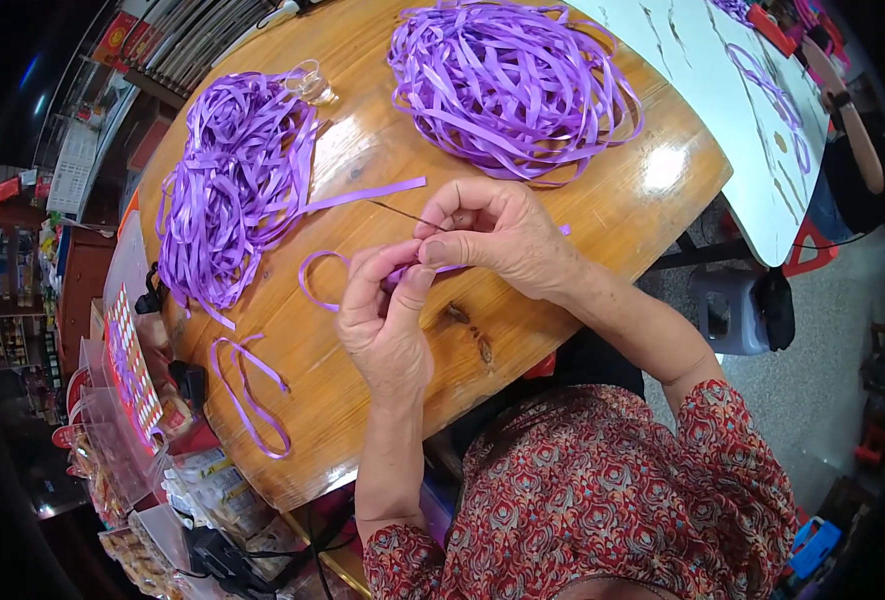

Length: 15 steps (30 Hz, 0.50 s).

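Over the wooden table (363, 420), my hands meet fingertip to fingertip. My left hand (388, 325) is closed, pinching a folded purple ribbon (395, 278); a loop of purple ribbon shows to its left. My right hand (513, 240) is closed too, its thumb and fingers around a thin dark strand (398, 212) that sticks out to the left. Fingers hide where strand and ribbon come together. Beyond my left hand lies a tangled heap of purple ribbon (228, 180), one flat tail reaching toward my hands. A larger ribbon pile (513, 90) lies beyond my right hand.
A short piece of purple ribbon (263, 425) lies near the table's left edge. Between the heaps stands a small clear cup (311, 85). A white marbled table (703, 85) adjoins at the right, with another person's arm (860, 145) beside it. A grey stool (725, 310) stands below.
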Motion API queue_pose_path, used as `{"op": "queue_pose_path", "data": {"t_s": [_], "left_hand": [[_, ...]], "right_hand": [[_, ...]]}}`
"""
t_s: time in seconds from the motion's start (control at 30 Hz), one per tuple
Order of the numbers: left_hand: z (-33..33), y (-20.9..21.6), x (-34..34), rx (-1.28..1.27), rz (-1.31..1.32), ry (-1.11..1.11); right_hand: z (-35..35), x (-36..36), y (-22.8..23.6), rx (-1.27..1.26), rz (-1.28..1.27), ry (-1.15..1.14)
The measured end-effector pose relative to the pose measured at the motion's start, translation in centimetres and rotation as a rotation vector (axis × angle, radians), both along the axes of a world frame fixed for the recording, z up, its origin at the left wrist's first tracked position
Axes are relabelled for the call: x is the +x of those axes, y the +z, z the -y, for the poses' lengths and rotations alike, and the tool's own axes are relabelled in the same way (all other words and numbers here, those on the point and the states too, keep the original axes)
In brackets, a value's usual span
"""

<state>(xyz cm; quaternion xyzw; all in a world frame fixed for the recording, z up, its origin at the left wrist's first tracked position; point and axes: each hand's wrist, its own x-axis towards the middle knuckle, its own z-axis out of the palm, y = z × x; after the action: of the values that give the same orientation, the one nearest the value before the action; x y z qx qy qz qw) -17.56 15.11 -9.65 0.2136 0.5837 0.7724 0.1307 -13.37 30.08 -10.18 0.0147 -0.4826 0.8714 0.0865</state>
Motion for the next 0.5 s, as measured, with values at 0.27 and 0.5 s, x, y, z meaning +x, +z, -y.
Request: {"op": "queue_pose_path", "data": {"t_s": [0.27,0.5], "left_hand": [[-0.7,0.5,0.7,0.022,0.159,-0.011],[-0.8,-0.2,0.1,-0.094,-0.101,0.034]], "right_hand": [[-0.6,0.6,0.3,-0.035,-0.008,0.024],[-0.2,0.2,-0.5,0.055,-0.077,-0.045]]}}
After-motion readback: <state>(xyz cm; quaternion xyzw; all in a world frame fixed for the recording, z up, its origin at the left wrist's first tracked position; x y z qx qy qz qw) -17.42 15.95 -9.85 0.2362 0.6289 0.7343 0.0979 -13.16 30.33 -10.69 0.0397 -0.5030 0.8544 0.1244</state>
